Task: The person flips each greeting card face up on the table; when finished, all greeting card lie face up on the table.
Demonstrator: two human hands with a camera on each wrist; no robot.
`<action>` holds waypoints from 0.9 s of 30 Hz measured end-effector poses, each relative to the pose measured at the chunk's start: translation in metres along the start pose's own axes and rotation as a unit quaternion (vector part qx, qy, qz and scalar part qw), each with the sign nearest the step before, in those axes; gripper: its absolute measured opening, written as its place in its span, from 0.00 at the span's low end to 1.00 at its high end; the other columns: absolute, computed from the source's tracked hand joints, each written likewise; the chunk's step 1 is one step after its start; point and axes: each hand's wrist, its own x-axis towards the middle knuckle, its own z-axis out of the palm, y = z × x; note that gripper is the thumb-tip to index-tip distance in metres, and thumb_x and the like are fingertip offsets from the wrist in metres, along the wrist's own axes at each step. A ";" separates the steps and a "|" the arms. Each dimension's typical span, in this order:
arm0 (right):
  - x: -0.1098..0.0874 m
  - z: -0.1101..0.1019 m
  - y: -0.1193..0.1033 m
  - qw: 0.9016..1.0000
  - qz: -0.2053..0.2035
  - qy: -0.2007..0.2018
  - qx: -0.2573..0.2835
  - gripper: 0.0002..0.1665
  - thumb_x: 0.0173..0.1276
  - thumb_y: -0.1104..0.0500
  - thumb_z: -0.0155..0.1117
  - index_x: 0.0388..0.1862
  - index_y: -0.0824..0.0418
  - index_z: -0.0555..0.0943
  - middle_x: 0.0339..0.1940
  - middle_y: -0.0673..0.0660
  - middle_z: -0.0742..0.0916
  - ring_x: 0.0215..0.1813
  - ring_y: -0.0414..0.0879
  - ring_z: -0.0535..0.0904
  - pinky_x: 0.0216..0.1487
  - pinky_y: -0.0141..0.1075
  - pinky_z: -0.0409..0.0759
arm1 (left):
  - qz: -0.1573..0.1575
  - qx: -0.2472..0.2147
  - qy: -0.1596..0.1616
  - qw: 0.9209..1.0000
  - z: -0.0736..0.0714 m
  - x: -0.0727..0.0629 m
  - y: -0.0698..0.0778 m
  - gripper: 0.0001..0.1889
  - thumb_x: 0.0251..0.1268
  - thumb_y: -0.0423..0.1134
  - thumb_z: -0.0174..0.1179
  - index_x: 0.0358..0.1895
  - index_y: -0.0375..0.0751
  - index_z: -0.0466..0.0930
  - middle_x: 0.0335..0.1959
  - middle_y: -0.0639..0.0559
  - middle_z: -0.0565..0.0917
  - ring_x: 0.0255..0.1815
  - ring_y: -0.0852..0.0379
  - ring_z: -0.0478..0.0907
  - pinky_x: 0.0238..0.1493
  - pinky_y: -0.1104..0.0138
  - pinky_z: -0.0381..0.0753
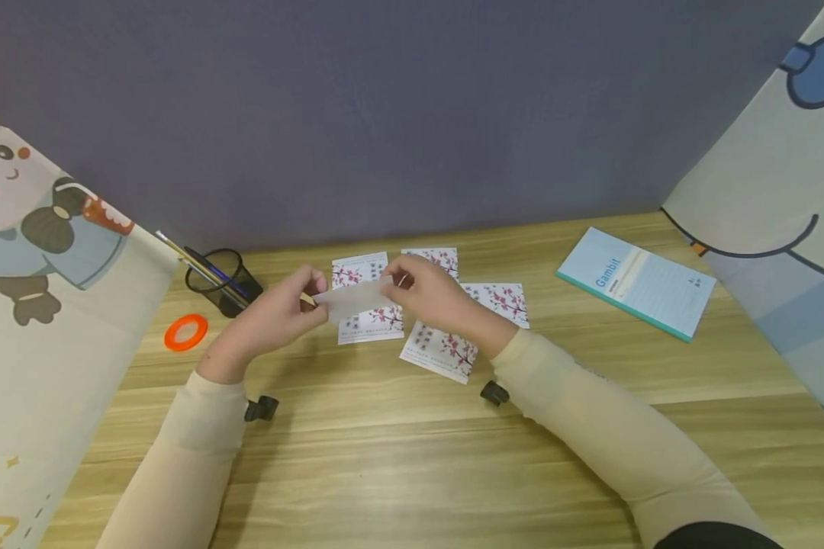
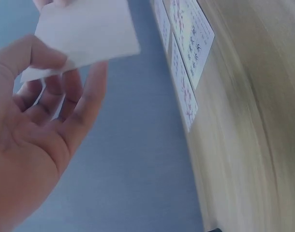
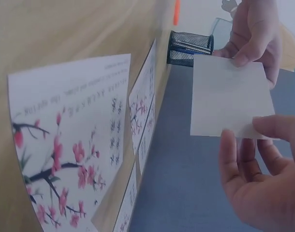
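A blank white square card (image 1: 353, 300) is held up between both hands above the table. My left hand (image 1: 278, 313) pinches its left edge between thumb and fingers. At the opposite edge, my right hand (image 1: 429, 293) pinches it the same way. The right wrist view shows the card (image 3: 228, 96) plain and flat, with the right thumb on its face and fingers behind. Beneath and around the hands lie several printed cards (image 1: 446, 352) with pink blossom branches and dark lettering; the hands partly cover some of them.
A black mesh pen holder (image 1: 243, 293) with pens and pencils leans at the back left. Near it lies an orange ring (image 1: 172, 335) with a pale centre. A light blue notebook (image 1: 590, 259) lies at the right. A grey panel (image 1: 412, 114) stands behind the wooden table (image 1: 384, 457).
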 end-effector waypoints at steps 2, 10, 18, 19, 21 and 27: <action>0.001 -0.002 0.001 1.000 -0.005 0.009 0.017 0.13 0.76 0.55 0.70 0.54 0.58 0.83 0.49 0.55 0.86 0.51 0.48 0.83 0.51 0.39 0.86 | 0.004 0.005 0.018 1.000 0.000 0.000 0.003 0.09 0.74 0.30 0.56 0.49 0.38 0.66 0.49 0.43 0.78 0.53 0.46 0.82 0.53 0.60 0.89; 0.000 -0.008 0.000 0.994 0.019 0.046 0.098 0.31 0.76 0.41 0.69 0.68 0.56 0.74 0.63 0.54 0.81 0.65 0.53 0.79 0.64 0.48 0.84 | 0.013 0.030 0.111 0.993 0.002 0.000 0.008 0.08 0.71 0.30 0.56 0.48 0.38 0.68 0.49 0.42 0.80 0.56 0.41 0.86 0.60 0.48 0.89; 0.004 -0.009 0.004 0.979 0.055 0.068 0.185 0.29 0.85 0.38 0.53 0.69 0.59 0.73 0.61 0.58 0.84 0.59 0.54 0.85 0.63 0.45 0.88 | 0.028 0.079 0.189 0.978 0.005 -0.004 0.012 0.09 0.68 0.30 0.58 0.46 0.39 0.69 0.48 0.44 0.78 0.55 0.41 0.83 0.59 0.45 0.85; 0.004 -0.009 0.004 0.976 0.060 0.064 0.198 0.29 0.85 0.40 0.53 0.69 0.59 0.73 0.61 0.59 0.84 0.59 0.56 0.86 0.63 0.45 0.88 | 0.032 0.087 0.193 0.977 0.005 -0.004 0.012 0.09 0.68 0.30 0.58 0.46 0.39 0.69 0.47 0.44 0.78 0.54 0.42 0.82 0.58 0.47 0.85; 0.004 -0.010 0.003 0.971 0.070 0.053 0.221 0.27 0.86 0.43 0.54 0.69 0.61 0.73 0.60 0.60 0.85 0.60 0.60 0.86 0.62 0.45 0.89 | 0.042 0.107 0.197 0.974 0.006 -0.004 0.014 0.09 0.67 0.29 0.59 0.45 0.38 0.70 0.45 0.45 0.78 0.52 0.43 0.81 0.55 0.49 0.84; 0.004 -0.010 0.002 0.949 0.098 -0.007 0.299 0.29 0.86 0.48 0.55 0.74 0.66 0.70 0.63 0.65 0.84 0.56 0.60 0.88 0.62 0.45 0.90 | 0.074 0.176 0.184 0.964 0.008 -0.001 0.016 0.09 0.63 0.25 0.62 0.42 0.36 0.72 0.41 0.43 0.78 0.44 0.46 0.73 0.47 0.56 0.76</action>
